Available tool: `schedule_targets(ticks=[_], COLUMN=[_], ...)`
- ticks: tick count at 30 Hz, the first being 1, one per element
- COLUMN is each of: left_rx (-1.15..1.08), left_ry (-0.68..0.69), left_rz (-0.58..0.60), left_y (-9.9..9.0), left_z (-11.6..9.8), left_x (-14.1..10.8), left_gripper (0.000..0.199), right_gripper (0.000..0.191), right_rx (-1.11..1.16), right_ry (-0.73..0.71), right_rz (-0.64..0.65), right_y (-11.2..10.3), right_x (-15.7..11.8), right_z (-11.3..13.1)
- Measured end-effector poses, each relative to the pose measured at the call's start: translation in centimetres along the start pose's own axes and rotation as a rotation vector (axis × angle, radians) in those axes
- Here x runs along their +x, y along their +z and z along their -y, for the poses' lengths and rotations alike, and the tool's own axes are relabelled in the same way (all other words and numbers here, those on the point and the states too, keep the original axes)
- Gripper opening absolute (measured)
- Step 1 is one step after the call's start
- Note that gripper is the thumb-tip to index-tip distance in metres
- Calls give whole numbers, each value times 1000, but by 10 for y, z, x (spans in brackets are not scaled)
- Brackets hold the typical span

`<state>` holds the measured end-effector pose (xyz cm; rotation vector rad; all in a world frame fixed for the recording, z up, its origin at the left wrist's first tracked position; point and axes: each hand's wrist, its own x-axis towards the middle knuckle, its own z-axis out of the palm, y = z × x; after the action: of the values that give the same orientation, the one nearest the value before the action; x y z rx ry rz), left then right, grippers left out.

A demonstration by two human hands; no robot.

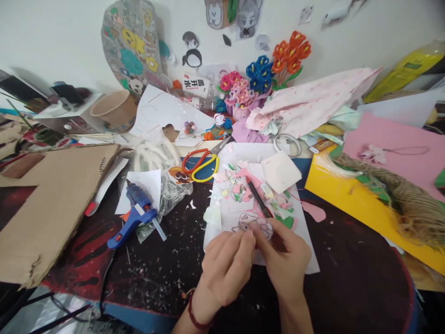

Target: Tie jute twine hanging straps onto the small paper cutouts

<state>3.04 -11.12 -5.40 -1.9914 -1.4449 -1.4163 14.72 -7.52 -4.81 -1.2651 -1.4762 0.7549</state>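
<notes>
A small paper cutout (247, 220) with a drawn character, pink and white, is held just above a white sheet (306, 250). My left hand (229, 264), with a dark red bracelet at the wrist, pinches at the cutout's lower edge. My right hand (287, 255) grips the cutout's right side between thumb and fingers. The fingertips of both hands meet at the cutout and hide part of it. Just beyond them, a black and red pen (258, 197) lies on a heap of pink, green and white paper scraps (236, 189).
A blue glue gun (137, 211) and orange-yellow scissors (205, 164) lie left of the sheet. Cardboard (66, 195) covers the far left. Yellow card (333, 195) and twine (410, 199) are at right. Yarn flowers (259, 74) stand against the wall.
</notes>
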Motion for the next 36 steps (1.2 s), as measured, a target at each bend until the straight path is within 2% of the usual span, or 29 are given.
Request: schedule_targets(ticks=[12,23,28,36], left_rx=[-22,-79,-76,-38], left_ry=[-37,-59,-52,-42], left_rz=[-7,-97,-52,-15], left_y=[1,7,7,7], left_z=[1,1,2,4], left_x=[1,7,3,-4], left_gripper=[24,19,24,32], right_gripper=[11,6,17,7], right_rx=[74,63,25,117], right_ry=[-28,-11,26,-1], right_rz=[40,27,37,47], right_y=[0,1,1,0], right_x=[0,0,-1,-2], right_z=[-1,-2,-3,-3])
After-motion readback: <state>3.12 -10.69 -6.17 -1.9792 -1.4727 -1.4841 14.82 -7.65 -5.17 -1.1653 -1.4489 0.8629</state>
